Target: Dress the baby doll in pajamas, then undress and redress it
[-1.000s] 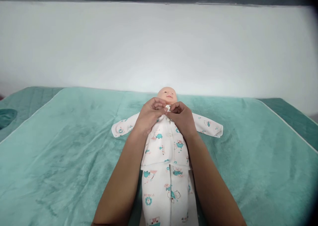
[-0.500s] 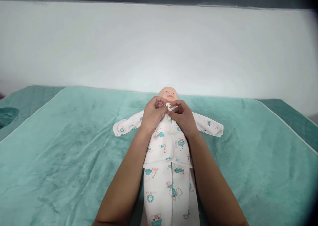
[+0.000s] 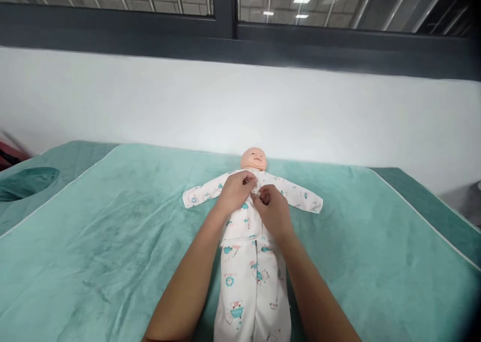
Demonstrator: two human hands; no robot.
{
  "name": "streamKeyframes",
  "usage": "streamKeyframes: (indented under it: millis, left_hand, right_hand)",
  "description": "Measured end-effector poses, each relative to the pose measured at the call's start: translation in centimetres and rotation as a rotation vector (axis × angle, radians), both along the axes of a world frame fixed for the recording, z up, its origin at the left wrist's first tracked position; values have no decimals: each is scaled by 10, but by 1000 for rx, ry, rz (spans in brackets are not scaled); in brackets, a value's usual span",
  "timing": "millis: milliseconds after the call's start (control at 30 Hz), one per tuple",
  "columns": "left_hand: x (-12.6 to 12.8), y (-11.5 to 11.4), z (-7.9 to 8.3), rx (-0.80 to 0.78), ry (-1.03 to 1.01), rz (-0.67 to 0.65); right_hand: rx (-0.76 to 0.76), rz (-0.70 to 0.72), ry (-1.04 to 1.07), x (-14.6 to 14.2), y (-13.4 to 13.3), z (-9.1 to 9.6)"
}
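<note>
A baby doll [image 3: 253, 158] lies on its back, head toward the wall. It wears a white printed jacket [image 3: 246, 223] with both sleeves spread out, and matching trousers [image 3: 240, 294]. Over the jacket's chest, my left hand [image 3: 237, 189] pinches the front edge with thumb and fingers. Just to the right and slightly lower, my right hand [image 3: 273, 207] has its fingers closed on the same front opening. A pale button shows faintly between the fingertips; which hand touches it I cannot tell.
The doll rests on a green plush cover [image 3: 124, 242] with white piping. Behind it stands a white wall [image 3: 188, 106] beneath a dark window frame [image 3: 225, 41] with bars outside. A round green opening or pad [image 3: 28, 183] lies at the left, and something red [image 3: 9, 154] beyond it.
Both hands have moved from the collar down to the chest, uncovering the doll's neck. The head view has tilted up, bringing the window into sight.
</note>
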State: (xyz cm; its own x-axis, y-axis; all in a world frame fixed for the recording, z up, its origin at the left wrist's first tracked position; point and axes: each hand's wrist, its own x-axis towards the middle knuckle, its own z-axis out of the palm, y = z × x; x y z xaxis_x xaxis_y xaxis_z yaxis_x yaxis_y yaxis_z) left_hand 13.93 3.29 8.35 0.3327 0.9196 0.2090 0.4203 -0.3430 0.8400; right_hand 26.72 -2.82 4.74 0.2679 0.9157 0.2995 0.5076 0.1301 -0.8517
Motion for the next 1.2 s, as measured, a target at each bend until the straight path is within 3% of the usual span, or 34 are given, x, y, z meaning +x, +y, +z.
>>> streamKeyframes:
  millis: [233,467,633,867,1067,1200]
  left_hand:
    - [2,-2,-15,173,70,43]
    - [-14,-3,-10,3,-27,-114]
    - [-13,-9,-3,-119,-60,-111]
    - [-1,-14,-7,-182,-220,-50]
    - [2,-9,-12,-283,-366,-57]
    - [0,-8,-10,-333,-358,-81]
  right_hand:
    - [-170,130,319,20,7,-2]
    - [-236,315,485,34,9,-3]
    - [-154,292,596,32,13,-9]
    - [-27,245,851,25,11,-10]
    - [-7,219,841,23,14,-14]
    - [7,220,841,21,15,-17]
